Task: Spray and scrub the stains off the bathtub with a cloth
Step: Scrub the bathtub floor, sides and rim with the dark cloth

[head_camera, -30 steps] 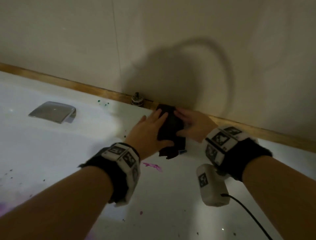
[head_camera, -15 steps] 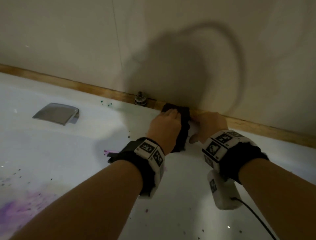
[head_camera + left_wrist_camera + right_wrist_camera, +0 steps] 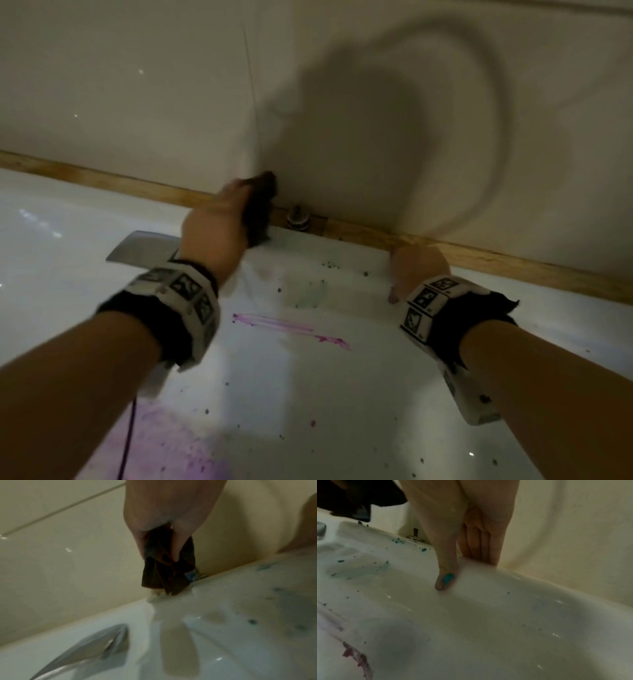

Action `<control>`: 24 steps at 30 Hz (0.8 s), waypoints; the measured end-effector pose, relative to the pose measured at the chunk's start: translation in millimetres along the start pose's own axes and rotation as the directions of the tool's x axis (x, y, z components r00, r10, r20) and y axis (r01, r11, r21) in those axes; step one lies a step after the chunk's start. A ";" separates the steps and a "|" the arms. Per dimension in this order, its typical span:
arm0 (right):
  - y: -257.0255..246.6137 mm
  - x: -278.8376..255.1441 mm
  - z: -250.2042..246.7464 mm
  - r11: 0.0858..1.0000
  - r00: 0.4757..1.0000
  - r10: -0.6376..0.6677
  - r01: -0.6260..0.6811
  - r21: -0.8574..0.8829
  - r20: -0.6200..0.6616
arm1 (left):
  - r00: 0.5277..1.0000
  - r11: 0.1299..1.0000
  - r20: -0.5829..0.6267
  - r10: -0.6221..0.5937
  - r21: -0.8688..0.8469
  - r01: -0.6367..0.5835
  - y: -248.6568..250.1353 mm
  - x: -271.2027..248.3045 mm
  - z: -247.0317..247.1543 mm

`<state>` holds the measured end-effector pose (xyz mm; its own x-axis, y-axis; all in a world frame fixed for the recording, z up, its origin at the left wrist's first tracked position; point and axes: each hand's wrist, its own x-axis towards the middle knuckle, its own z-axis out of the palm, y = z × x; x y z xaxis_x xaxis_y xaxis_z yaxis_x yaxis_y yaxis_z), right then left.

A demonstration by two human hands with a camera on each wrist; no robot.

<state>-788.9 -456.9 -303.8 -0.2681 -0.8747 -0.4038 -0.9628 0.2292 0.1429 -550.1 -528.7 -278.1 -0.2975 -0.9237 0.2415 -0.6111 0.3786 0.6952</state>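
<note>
Bathtub rim: right hand flat, thumb teal-stained; left hand pinching cloth.

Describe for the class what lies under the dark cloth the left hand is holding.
The dark cloth hangs from the left hand, its lower edge at the white bathtub rim. What lies under it is hidden.

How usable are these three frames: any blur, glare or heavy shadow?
Head view: dim, a large shadow on the wall, left hand and cloth motion-blurred. Left wrist view: soft throughout, the chrome fitting smeared. Right wrist view: sharper, the right hand resting on the bathtub rim, small glints only.
</note>
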 end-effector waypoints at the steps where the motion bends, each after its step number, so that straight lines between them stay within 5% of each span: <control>1: -0.8 0.2 -0.9 1.000 1.000 0.003 -0.003 0.003 0.005 | 0.999 0.969 0.017 -0.044 0.242 0.038 -12.3 8.2 -7.4; 3: -2.1 0.9 -0.8 1.000 1.000 0.011 -0.011 -0.009 -0.002 | 0.965 0.795 0.086 -0.248 0.588 0.152 -30.5 14.0 -11.8; 6: -3.5 2.6 -1.1 0.999 1.000 0.018 -0.018 -0.043 -0.011 | 0.890 0.683 0.205 -0.407 0.715 0.148 -32.3 7.4 -1.5; 11: -3.7 1.5 3.1 0.997 0.998 0.016 -0.020 -0.075 -0.061 | 0.928 0.777 0.329 -0.175 0.625 -0.075 -9.4 -15.8 35.0; 16: -2.1 -7.9 -5.3 0.996 1.000 -0.011 0.009 -0.087 -0.018 | 0.892 0.841 0.452 0.025 0.472 -0.263 11.2 -36.3 54.1; 18: -1.8 -8.5 -6.5 0.996 1.000 -0.014 0.013 -0.091 -0.004 | 0.872 0.928 0.483 0.081 0.282 -0.243 16.3 -44.8 48.1; 21: -0.8 -7.9 -5.0 0.997 1.000 -0.016 0.016 -0.071 0.000 | 0.965 0.993 0.239 0.109 0.014 -0.116 15.8 -43.7 37.3; 23: -1.2 -6.7 -4.3 0.999 1.000 -0.009 0.009 -0.051 0.000 | 0.998 0.998 0.051 0.029 0.048 -0.031 2.9 -26.0 38.6; 24: -1.6 -6.1 -3.9 0.999 1.000 -0.008 0.009 -0.047 0.003 | 0.998 0.997 0.051 -0.033 0.076 0.029 -1.2 -16.2 41.3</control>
<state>-785.6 -453.6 -298.1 -0.2600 -0.8752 -0.4079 -0.9625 0.2013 0.1817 -574.8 -511.8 -310.8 -0.3141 -0.9315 0.1834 -0.6733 0.3547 0.6487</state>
